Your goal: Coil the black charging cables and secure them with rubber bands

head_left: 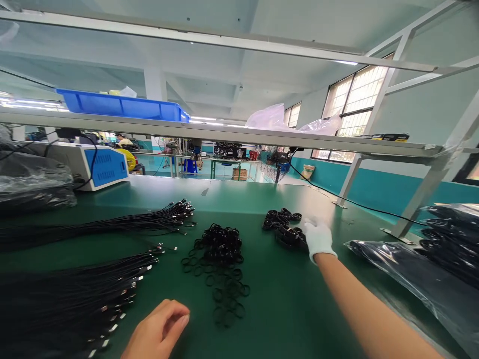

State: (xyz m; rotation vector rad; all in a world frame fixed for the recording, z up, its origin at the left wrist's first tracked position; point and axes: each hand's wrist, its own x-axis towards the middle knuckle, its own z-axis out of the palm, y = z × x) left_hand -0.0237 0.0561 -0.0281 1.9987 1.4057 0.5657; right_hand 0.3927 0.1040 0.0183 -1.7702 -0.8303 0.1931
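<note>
My bare left hand (159, 329) hovers low over the green table, fingers curled and thumb drawn in, with no object visible in it. To its right lies a heap of small black rings (220, 244), with loose ones spread toward me. My right hand (318, 238), in a white glove, reaches to the far right beside a cluster of coiled black cables (288, 234). Its fingers are blurred, so their grip does not show. Left of the rings are two bundles of straight black cables (149, 219) with metal plug ends.
Clear plastic bags of black goods (404, 269) lie at the right. A blue-and-white machine (101, 164) and a plastic bag (33, 174) stand at the back left. Above runs a shelf (217, 130) holding a blue tray (119, 105). A black cord (348, 202) crosses the back right.
</note>
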